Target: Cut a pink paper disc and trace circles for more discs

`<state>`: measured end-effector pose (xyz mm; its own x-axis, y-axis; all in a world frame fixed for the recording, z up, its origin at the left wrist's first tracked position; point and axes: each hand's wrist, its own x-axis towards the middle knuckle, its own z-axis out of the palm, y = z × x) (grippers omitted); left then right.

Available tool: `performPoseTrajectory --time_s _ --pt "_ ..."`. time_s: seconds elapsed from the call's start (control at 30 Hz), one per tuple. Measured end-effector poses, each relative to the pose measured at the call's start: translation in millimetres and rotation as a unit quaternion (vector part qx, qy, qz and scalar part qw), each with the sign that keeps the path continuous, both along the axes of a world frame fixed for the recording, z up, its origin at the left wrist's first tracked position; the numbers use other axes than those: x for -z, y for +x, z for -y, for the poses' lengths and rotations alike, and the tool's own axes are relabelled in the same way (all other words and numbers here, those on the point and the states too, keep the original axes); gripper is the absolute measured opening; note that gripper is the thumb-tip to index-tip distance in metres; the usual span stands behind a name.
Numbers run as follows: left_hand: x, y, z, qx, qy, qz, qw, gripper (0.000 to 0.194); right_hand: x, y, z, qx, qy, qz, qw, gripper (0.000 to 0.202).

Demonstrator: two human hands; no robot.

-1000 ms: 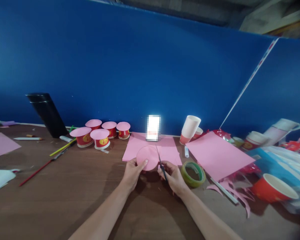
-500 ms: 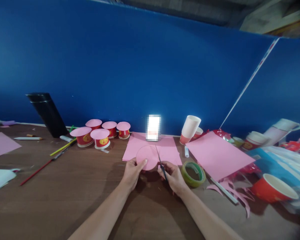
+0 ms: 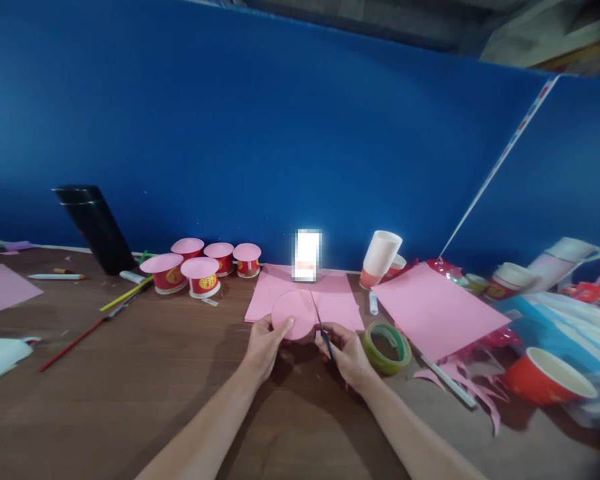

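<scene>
Your left hand (image 3: 264, 343) grips a pink paper disc (image 3: 294, 315) by its lower left edge, thumb pressed on the face, holding it raised and tilted above the brown table (image 3: 130, 393). Your right hand (image 3: 347, 352) is clenched round the handles of small scissors (image 3: 322, 329); the blades point up and away, lying against the disc's right edge. Whether the blades are parted cannot be told at this size.

Directly behind the disc, pink sheets (image 3: 330, 297) lie flat on the table. A roll of green tape (image 3: 387, 347) sits just beside your right hand. A further large pink sheet (image 3: 437, 310) lies to the right, with pink offcuts (image 3: 473, 387) near its front edge and a red cup (image 3: 545, 377) on its side beyond them.

To the left rear, five red cups capped with pink discs (image 3: 200, 265) stand grouped together. A black flask (image 3: 95, 230) leans against the blue wall (image 3: 280, 133). Pencils (image 3: 125, 297) lie between flask and cups.
</scene>
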<state>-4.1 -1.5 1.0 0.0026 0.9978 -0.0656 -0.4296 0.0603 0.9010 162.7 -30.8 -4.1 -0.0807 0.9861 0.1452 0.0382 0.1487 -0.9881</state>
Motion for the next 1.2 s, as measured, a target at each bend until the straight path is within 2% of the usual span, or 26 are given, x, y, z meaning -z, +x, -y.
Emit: performPoseTrajectory --time_s 0.27,0.6,0.93,1.2 --pt "2.4 -0.4 -1.0 0.000 0.009 -0.003 1.000 0.036 -6.2 -1.2 1.9 0.006 -0.008 0.012 1.000 0.040" --pt "2.8 -2.5 -1.4 0.013 0.015 -0.027 0.999 0.035 -1.6 -0.7 1.1 0.000 -0.018 -0.017 1.000 0.041" --pt "3.8 -2.6 -1.2 0.026 0.026 -0.034 0.999 0.032 -8.6 -2.4 2.9 -0.003 -0.015 -0.015 1.000 0.041" --pt "0.6 -2.1 -0.2 0.014 0.014 -0.022 1.000 0.035 -4.3 0.2 2.0 -0.005 -0.012 -0.005 1.000 0.040"
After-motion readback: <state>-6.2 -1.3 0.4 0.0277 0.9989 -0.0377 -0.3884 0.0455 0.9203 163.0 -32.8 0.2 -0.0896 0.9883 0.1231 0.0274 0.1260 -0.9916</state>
